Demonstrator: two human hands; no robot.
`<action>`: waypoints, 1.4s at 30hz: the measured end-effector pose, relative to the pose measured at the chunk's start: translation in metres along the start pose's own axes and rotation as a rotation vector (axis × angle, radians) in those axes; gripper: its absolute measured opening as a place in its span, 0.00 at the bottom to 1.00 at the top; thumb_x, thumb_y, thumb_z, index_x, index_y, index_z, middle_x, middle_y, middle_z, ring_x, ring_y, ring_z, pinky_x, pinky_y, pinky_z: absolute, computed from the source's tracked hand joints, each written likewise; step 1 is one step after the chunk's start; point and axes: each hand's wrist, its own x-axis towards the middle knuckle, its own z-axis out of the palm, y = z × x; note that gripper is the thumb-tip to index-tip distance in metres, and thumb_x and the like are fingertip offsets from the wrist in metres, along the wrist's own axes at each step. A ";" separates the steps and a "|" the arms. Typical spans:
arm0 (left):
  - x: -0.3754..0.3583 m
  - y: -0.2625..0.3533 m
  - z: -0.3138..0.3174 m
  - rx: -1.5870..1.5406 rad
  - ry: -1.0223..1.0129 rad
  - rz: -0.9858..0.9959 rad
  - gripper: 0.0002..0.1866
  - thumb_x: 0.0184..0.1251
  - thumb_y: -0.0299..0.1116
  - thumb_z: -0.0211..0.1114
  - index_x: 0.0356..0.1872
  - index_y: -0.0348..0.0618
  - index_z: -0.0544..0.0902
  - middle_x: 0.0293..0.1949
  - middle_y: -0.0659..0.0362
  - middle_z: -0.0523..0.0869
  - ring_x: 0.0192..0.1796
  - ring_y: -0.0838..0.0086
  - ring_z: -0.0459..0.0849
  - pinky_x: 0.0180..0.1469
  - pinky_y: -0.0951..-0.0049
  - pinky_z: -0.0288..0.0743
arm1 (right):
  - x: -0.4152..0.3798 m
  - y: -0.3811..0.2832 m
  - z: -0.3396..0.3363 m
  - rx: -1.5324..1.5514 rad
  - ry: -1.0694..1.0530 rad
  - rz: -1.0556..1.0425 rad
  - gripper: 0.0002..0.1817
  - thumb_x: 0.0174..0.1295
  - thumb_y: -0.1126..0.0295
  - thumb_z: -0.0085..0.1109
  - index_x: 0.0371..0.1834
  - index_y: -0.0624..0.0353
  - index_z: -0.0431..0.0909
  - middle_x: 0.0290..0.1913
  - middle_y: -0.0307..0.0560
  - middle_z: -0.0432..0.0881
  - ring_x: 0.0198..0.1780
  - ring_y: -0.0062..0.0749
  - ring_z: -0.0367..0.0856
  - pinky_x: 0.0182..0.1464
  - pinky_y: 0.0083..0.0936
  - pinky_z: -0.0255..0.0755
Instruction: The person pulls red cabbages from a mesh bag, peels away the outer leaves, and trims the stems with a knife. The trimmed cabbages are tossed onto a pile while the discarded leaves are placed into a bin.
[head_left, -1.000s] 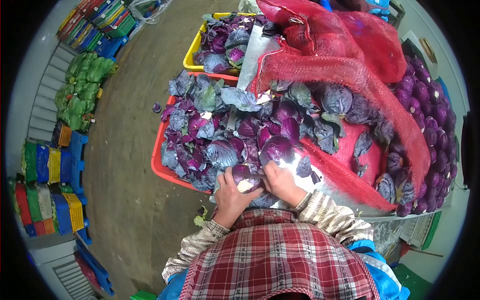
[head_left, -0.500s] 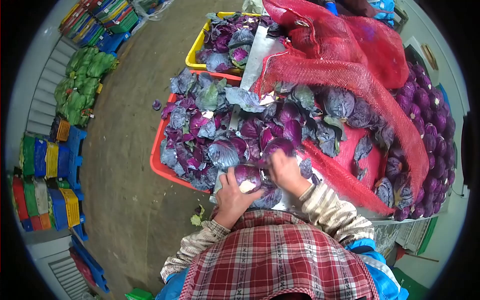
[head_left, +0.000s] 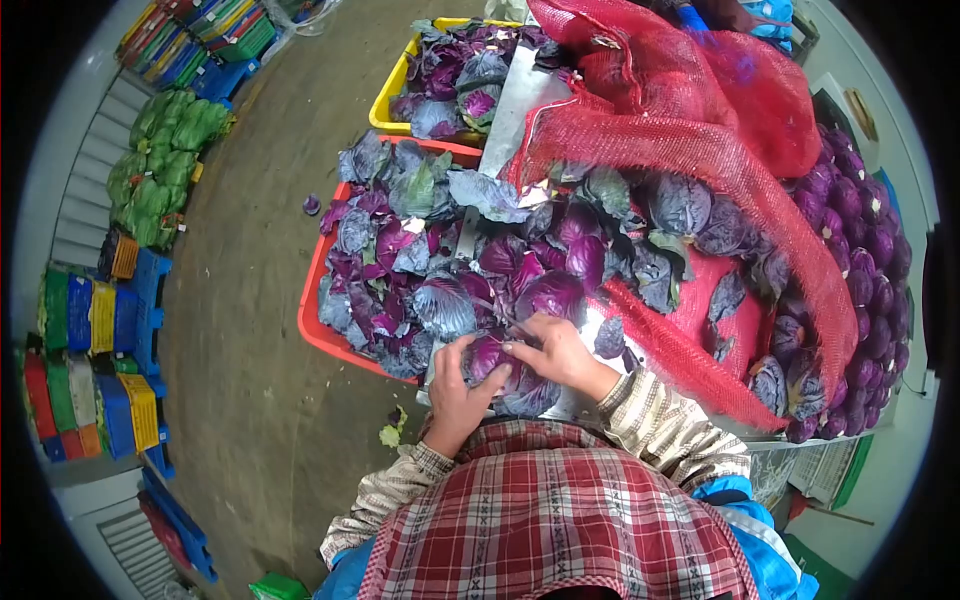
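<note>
A red cabbage (head_left: pixel 488 354) rests at the near edge of the metal table, between my hands. My left hand (head_left: pixel 460 398) is closed around its left and near side, thumb pointing right. Against its upper right side, my right hand (head_left: pixel 562 352) has its fingers bent and pressed on the outer leaves; some fingertips are hidden. A loose purple leaf (head_left: pixel 552 296) lies just beyond my right hand. Under and beside the cabbage is another bluish leaf (head_left: pixel 530 398).
A red-orange crate (head_left: pixel 312 312) of trimmed leaves stands left, a yellow crate (head_left: pixel 383 105) behind it. Red mesh sacking (head_left: pixel 690 130) drapes over cabbages on the table. Cleaned red cabbages (head_left: pixel 868 285) are stacked at right. A person's blue sleeve (head_left: pixel 690 16) shows at the back.
The cabbage has turned, so its pale cut base no longer shows. My right hand has come down and closer to my left hand, onto the cabbage.
</note>
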 end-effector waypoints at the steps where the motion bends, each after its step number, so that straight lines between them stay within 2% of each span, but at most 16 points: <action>1: 0.002 0.002 0.002 -0.023 0.013 -0.041 0.35 0.47 0.45 0.77 0.55 0.40 0.72 0.49 0.49 0.75 0.51 0.56 0.77 0.50 0.60 0.73 | -0.005 0.006 0.005 -0.094 0.042 -0.103 0.11 0.56 0.65 0.65 0.36 0.61 0.80 0.31 0.53 0.80 0.28 0.51 0.80 0.31 0.38 0.75; 6: 0.008 -0.001 0.002 -0.117 0.024 -0.067 0.29 0.53 0.41 0.74 0.53 0.37 0.75 0.47 0.49 0.77 0.51 0.57 0.77 0.52 0.62 0.72 | 0.002 0.009 0.008 -0.357 0.033 -0.260 0.10 0.54 0.69 0.62 0.35 0.58 0.73 0.26 0.49 0.75 0.23 0.44 0.78 0.24 0.35 0.73; 8: 0.009 -0.015 0.007 -0.316 0.091 -0.172 0.30 0.52 0.40 0.75 0.54 0.36 0.75 0.48 0.49 0.78 0.51 0.58 0.77 0.54 0.64 0.70 | 0.013 0.023 0.015 -0.281 0.134 -0.205 0.08 0.56 0.68 0.60 0.33 0.59 0.73 0.26 0.51 0.76 0.23 0.46 0.78 0.24 0.37 0.73; 9: 0.007 -0.017 0.004 -0.364 0.049 -0.202 0.33 0.52 0.38 0.75 0.58 0.35 0.72 0.51 0.48 0.76 0.54 0.59 0.76 0.58 0.64 0.68 | 0.022 0.036 0.010 -0.412 0.086 0.057 0.08 0.57 0.68 0.56 0.31 0.61 0.72 0.25 0.54 0.78 0.23 0.50 0.79 0.26 0.41 0.73; 12: -0.002 -0.015 0.002 -0.265 -0.002 -0.030 0.33 0.53 0.37 0.73 0.59 0.34 0.71 0.54 0.47 0.74 0.58 0.58 0.73 0.61 0.63 0.65 | 0.043 0.049 -0.007 -0.497 0.194 -0.017 0.08 0.58 0.68 0.55 0.30 0.62 0.71 0.26 0.56 0.80 0.26 0.55 0.80 0.29 0.46 0.75; 16: -0.008 -0.030 0.012 -0.542 0.070 -0.259 0.32 0.59 0.36 0.69 0.62 0.32 0.68 0.54 0.46 0.72 0.58 0.57 0.73 0.61 0.63 0.64 | 0.048 0.012 -0.023 -0.485 0.411 0.123 0.15 0.58 0.63 0.63 0.41 0.62 0.75 0.32 0.58 0.80 0.31 0.54 0.81 0.35 0.44 0.74; 18: -0.003 -0.015 0.001 -0.509 0.052 -0.272 0.32 0.60 0.37 0.67 0.63 0.33 0.68 0.55 0.45 0.72 0.57 0.57 0.73 0.60 0.63 0.66 | 0.015 -0.014 -0.020 -0.113 0.023 0.302 0.26 0.54 0.56 0.69 0.49 0.65 0.75 0.34 0.59 0.81 0.33 0.48 0.82 0.38 0.38 0.75; 20: -0.002 -0.002 -0.008 -0.274 -0.025 -0.325 0.31 0.61 0.38 0.66 0.62 0.33 0.68 0.56 0.44 0.71 0.58 0.57 0.74 0.60 0.63 0.66 | -0.010 -0.026 -0.004 -0.037 0.008 0.192 0.29 0.50 0.54 0.72 0.44 0.69 0.78 0.34 0.65 0.82 0.32 0.50 0.84 0.36 0.38 0.76; 25: 0.006 0.000 -0.015 -0.110 -0.104 -0.339 0.29 0.62 0.40 0.64 0.61 0.34 0.69 0.55 0.42 0.74 0.57 0.56 0.75 0.59 0.63 0.67 | -0.018 -0.031 -0.008 0.311 -0.074 0.616 0.20 0.56 0.64 0.67 0.44 0.71 0.78 0.33 0.55 0.84 0.36 0.32 0.82 0.39 0.29 0.74; 28: 0.006 -0.003 -0.013 -0.074 -0.085 -0.289 0.30 0.62 0.40 0.64 0.61 0.34 0.69 0.54 0.42 0.75 0.57 0.56 0.76 0.59 0.62 0.67 | -0.028 0.001 0.007 0.280 0.049 0.363 0.13 0.59 0.69 0.62 0.42 0.69 0.80 0.32 0.52 0.84 0.34 0.28 0.81 0.39 0.28 0.74; 30: 0.007 -0.008 -0.014 -0.583 0.000 -0.436 0.30 0.61 0.40 0.64 0.61 0.34 0.69 0.54 0.42 0.75 0.58 0.54 0.75 0.60 0.62 0.66 | -0.017 0.002 0.001 0.336 0.123 0.431 0.09 0.61 0.73 0.57 0.40 0.67 0.81 0.30 0.51 0.84 0.32 0.29 0.81 0.38 0.28 0.74; 32: 0.008 -0.017 -0.016 -0.562 0.045 -0.410 0.31 0.62 0.40 0.64 0.63 0.35 0.68 0.55 0.42 0.74 0.57 0.52 0.75 0.60 0.62 0.67 | -0.003 0.000 -0.015 0.327 0.066 0.567 0.10 0.61 0.73 0.56 0.41 0.67 0.81 0.24 0.52 0.82 0.27 0.31 0.80 0.34 0.29 0.73; 35: 0.008 -0.007 -0.024 0.138 0.062 0.015 0.38 0.54 0.43 0.71 0.64 0.38 0.66 0.56 0.44 0.70 0.55 0.51 0.75 0.57 0.60 0.71 | 0.012 -0.005 -0.013 0.264 0.054 0.466 0.12 0.60 0.70 0.58 0.44 0.65 0.81 0.29 0.56 0.82 0.29 0.38 0.82 0.35 0.33 0.74; 37: 0.012 -0.004 -0.021 0.123 0.034 0.018 0.39 0.51 0.43 0.73 0.63 0.37 0.67 0.56 0.44 0.70 0.55 0.51 0.75 0.56 0.59 0.71 | 0.022 -0.009 -0.003 -0.173 0.299 0.060 0.15 0.59 0.67 0.61 0.46 0.63 0.80 0.35 0.59 0.81 0.34 0.51 0.82 0.39 0.38 0.75; 40: 0.019 -0.002 -0.018 0.109 0.026 -0.017 0.41 0.47 0.44 0.77 0.60 0.34 0.68 0.54 0.43 0.74 0.54 0.53 0.77 0.55 0.60 0.72 | 0.023 -0.030 -0.004 0.002 0.158 0.089 0.17 0.59 0.64 0.62 0.47 0.62 0.80 0.40 0.60 0.79 0.39 0.60 0.79 0.43 0.42 0.75; 42: 0.026 -0.004 -0.015 -0.031 0.067 -0.280 0.39 0.48 0.45 0.76 0.58 0.32 0.69 0.49 0.41 0.78 0.49 0.53 0.80 0.52 0.61 0.74 | 0.014 -0.030 0.001 -0.020 0.091 0.136 0.18 0.60 0.64 0.62 0.50 0.63 0.78 0.39 0.61 0.80 0.40 0.57 0.80 0.44 0.41 0.74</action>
